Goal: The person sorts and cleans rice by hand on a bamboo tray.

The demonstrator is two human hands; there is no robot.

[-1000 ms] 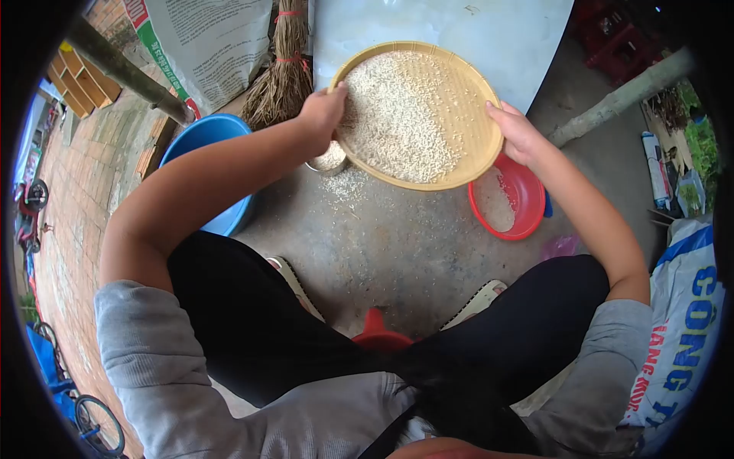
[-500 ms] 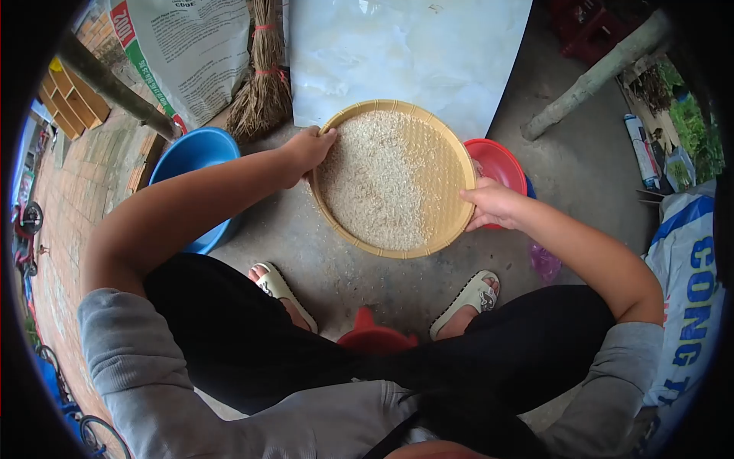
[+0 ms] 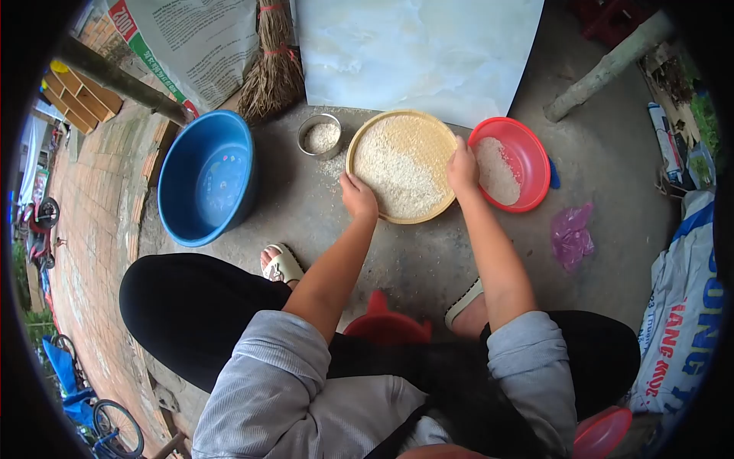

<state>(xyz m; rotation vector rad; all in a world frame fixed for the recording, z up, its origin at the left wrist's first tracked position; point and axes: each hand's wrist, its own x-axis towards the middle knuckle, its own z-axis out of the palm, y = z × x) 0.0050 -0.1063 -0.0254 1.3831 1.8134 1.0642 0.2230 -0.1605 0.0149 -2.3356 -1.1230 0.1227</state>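
Along the left edge of the concrete floor (image 3: 413, 264), brick paving (image 3: 99, 229) with a parked motorbike (image 3: 40, 226). Just inside that edge, a large blue basin (image 3: 180, 172). Beyond it, at the far left corner of the floor, a printed sack (image 3: 200, 46), then a straw broom (image 3: 274, 80) bound with red ties. Right of the basin and apart from it, a small metal bowl (image 3: 301, 141) with pale grains (image 3: 322, 138) inside; loose grains (image 3: 331, 170) on the floor beside it.

Near the middle of the floor, between metal bowl and red basin (image 3: 531, 157), the round woven tray (image 3: 441, 141), just short of the near edge of a marbled panel (image 3: 413, 53). Impossible to tell whether resting on the floor or held just above. On the tray, heaped grains (image 3: 394, 176), thicker toward the near left, thinner toward the far right. At its left rim, left hand (image 3: 358, 196), fingers closed on the rim; at its right rim, right hand (image 3: 462, 168), fingers likewise gripping, thumb uppermost. Undersides hidden.

Just right of that hand, the red basin, with more grains (image 3: 497, 170) gathered on its left side. Farther right, on the floor, a crumpled pink bag (image 3: 572, 236); at the floor's right edge, a lettered sack (image 3: 680, 314).
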